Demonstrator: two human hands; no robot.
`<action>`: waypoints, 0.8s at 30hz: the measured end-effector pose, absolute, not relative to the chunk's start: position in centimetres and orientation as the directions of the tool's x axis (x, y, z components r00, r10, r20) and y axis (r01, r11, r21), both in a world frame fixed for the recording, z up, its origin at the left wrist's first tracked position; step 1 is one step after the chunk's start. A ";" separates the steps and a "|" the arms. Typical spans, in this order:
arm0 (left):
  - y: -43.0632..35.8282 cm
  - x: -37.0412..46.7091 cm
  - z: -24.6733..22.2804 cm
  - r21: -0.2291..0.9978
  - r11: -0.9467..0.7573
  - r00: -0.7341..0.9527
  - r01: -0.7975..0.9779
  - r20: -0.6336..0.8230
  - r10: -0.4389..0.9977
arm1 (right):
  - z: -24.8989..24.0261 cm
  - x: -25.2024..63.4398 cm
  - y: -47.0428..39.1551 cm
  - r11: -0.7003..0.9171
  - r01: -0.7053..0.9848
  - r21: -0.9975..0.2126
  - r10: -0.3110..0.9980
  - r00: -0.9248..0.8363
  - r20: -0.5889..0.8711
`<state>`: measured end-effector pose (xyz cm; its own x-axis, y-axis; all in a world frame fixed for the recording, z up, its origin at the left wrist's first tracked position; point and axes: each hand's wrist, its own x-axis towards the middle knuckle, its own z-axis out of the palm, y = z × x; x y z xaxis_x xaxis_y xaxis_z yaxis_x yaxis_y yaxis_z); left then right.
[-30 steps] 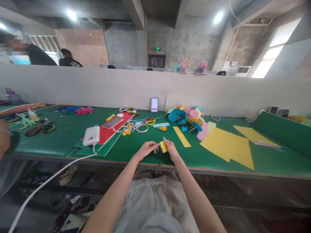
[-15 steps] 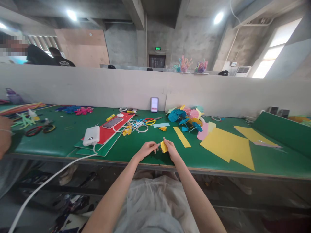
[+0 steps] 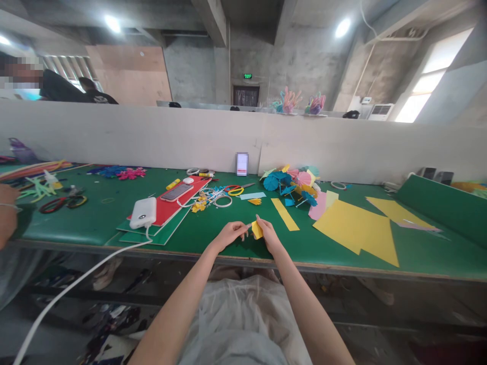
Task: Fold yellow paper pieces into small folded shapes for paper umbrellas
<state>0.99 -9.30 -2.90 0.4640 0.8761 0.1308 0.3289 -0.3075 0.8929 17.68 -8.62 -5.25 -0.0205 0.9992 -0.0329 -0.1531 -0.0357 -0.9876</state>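
Note:
A small folded piece of yellow paper is between my two hands, just above the table's near edge. My right hand is closed around its right side, thumb on top. From the left, my left hand pinches at the paper's left edge with thumb and forefinger; its other fingers curl below. Beyond my hands lie a yellow paper strip, a small yellow folded piece and a light blue strip.
Large yellow sheets lie to the right. Paper umbrellas are heaped behind. Scissors, a white tape roll, a phone and a power bank with a trailing cable lie left. Another person's hand is at far left.
My hands and the yellow paper look almost unchanged. At far left, the other person's hand has shifted slightly.

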 end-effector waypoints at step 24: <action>-10.0 1.5 -2.9 0.805 -0.382 0.394 0.453 0.203 0.896 | -4.8 17.3 -9.1 0.107 0.044 -0.993 0.987 0.116 0.111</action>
